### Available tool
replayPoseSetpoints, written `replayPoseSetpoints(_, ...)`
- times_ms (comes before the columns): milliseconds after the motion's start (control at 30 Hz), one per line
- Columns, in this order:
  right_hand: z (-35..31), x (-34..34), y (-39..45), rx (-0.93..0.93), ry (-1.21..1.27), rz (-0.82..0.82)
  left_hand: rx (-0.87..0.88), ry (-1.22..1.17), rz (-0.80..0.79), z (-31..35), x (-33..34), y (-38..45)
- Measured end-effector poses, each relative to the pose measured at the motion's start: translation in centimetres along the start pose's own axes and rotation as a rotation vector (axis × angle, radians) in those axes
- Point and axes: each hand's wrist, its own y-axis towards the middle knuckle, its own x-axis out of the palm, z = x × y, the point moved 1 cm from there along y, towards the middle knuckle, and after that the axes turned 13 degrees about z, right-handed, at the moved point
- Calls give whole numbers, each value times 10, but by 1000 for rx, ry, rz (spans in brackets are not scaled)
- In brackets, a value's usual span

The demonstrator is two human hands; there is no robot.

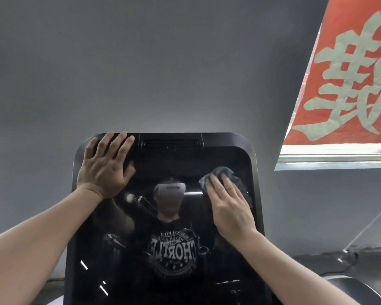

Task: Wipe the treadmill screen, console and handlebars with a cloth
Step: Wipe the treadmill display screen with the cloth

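Note:
The treadmill's dark glossy screen (163,271) fills the lower middle of the head view, framed by a rounded black console rim (257,172) with a vent slot along the top. My left hand (105,166) lies flat with spread fingers on the screen's upper left corner, fingertips reaching the rim. My right hand (231,205) presses a crumpled blue-grey cloth (226,173) flat against the upper right of the screen; the cloth sticks out past my fingertips. The glass reflects a person wearing a headset and a black printed T-shirt. The handlebars are out of view.
A grey wall (163,73) rises behind the console. A red banner with large pale characters (348,73) hangs at the upper right above a white ledge (334,159). A thin cable (370,225) runs down at the right to a dark curved machine part (361,289).

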Motion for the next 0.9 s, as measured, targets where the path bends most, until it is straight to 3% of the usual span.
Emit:
replayPoseSetpoints(33, 4, 1, -5, -43, 27, 10, -1, -3, 4, 0, 0, 0)
replayPoseSetpoints(167, 14, 1, -1, 325, 97, 95, 0, 6, 22, 0, 0, -1)
replayPoseSetpoints(300, 6, 5, -15, 31, 107, 50, 0, 4, 15, 1, -1, 1)
replayPoseSetpoints(400, 17, 2, -8, 280, 136, 73, -5, 9, 9, 1, -3, 0)
replayPoseSetpoints(433, 8, 3, -12, 271, 118, 70, -4, 9, 7, 1, -3, -1)
replayPoseSetpoints(533, -4, 4, -27, -14, 117, 28, 1, 9, -1, 0, -3, 0)
replayPoseSetpoints(567, 7, 3, -25, 1, 127, 33, 4, 10, -4, 0, -3, 0)
replayPoseSetpoints(667, 17, 0, -17, 298, 120, 83, 0, 16, -4, 0, -2, -1)
replayPoseSetpoints(733, -4, 5, -27, 232, 94, 59, -1, 13, -9, 0, -2, -1)
replayPoseSetpoints(800, -2, 5, -32, 29, 99, 53, -4, 6, -6, 0, -2, 0)
replayPoseSetpoints(833, 10, 3, -28, 35, 100, 55, -4, 3, -5, 0, -2, 0)
replayPoseSetpoints(900, 23, -2, -18, 277, 98, 80, -8, 6, -3, 0, -1, 0)
